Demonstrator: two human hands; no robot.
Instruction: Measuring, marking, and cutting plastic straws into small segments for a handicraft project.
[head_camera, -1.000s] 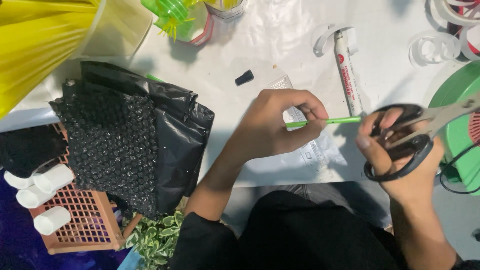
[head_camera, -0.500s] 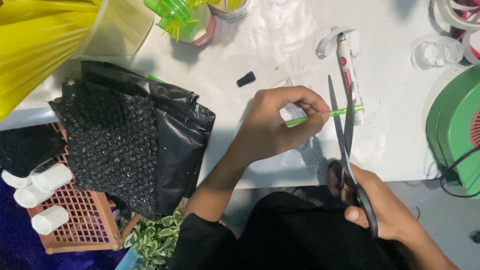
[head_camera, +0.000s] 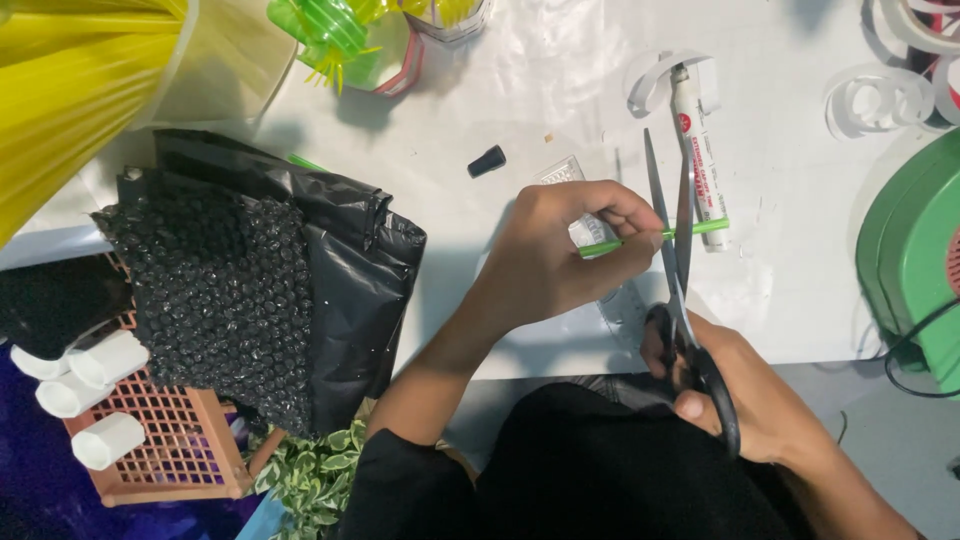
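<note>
here, thin green stick (head_camera: 655, 237), black-handled scissors (head_camera: 682, 300)

I see open white tabletop (head_camera: 520, 90) left of my hands. A black cap (head_camera: 487, 161) lies there. The marker (head_camera: 697, 150) crowds the scissors (head_camera: 675, 270); the green dispenser (head_camera: 915, 260) blocks the right.

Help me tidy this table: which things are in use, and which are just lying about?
In use: left hand holding green straw; right hand holding scissors.

Lying about: marker, black cap, black bag, green reel, white rolls.
</note>
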